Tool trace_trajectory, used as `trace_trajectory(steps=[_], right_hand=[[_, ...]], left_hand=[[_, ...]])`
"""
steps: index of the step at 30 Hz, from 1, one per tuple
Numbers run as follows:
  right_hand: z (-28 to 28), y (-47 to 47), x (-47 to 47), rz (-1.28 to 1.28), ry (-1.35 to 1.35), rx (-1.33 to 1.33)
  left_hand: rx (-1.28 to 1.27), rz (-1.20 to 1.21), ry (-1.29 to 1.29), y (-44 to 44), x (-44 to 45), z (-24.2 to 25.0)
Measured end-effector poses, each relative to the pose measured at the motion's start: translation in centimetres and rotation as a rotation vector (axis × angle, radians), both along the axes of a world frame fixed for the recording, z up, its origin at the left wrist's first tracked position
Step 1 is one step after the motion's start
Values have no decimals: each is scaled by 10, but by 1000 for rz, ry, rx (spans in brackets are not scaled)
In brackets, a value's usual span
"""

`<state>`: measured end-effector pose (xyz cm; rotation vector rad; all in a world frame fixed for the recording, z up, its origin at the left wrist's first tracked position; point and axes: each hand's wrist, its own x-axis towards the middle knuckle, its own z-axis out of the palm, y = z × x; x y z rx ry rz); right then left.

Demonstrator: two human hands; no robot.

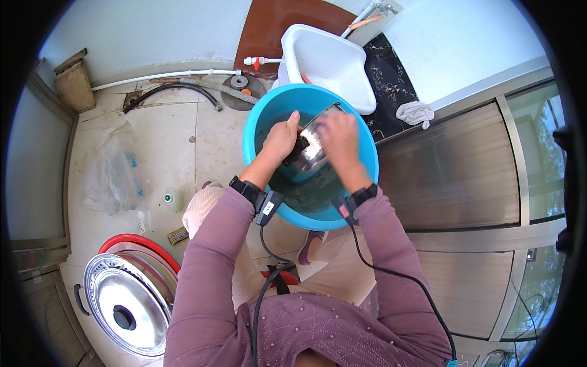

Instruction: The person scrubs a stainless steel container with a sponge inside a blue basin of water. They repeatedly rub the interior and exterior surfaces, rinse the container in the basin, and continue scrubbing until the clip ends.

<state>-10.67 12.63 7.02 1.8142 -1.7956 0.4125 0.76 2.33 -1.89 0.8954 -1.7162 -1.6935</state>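
A shiny stainless steel pot [312, 153] is tilted on its side over a blue plastic tub [372, 181] of murky grey water [316, 190]. My left hand [280, 139] grips the pot at its near left side, beside a dark handle [297, 150], thumb raised along the rim. My right hand [340, 137] lies against the pot's upper right side, its fingers bent and blurred. Whether a scrubber or cloth is under those fingers cannot be seen. Both wrists wear black straps with cabled modules.
Behind the tub stands a white ceramic basin [328, 64]. Left on the floor are a plastic bag [112, 176], a bottle [174, 199], hoses [183, 86] and stacked basins [137, 243] with a steel lidded pot [130, 298]. Glazed metal-framed panels [449, 169] run along the right.
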Motion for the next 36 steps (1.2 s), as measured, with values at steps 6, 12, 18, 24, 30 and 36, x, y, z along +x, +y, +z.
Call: trace_trajectory(steps=[6,12,18,24,30,36], right_hand=[[-8,4,-9,273,-44,71],[-11,0,-10,56,-11,56],[-3,3,-14,-94,33,-32],[-5,17,-13,122,20,78],[-2,30,-11,101,-12,18],[-5,27,4,-210,-151,-133]], left_hand=[[42,34,-72,1,-6,0],[47,55,-29,4,-2,0],[85,65,67,2,-4,0],[136,-60,14,4,-6,2],[130,-40,1,5,-5,8],[147,-13,-7,6,-4,9]])
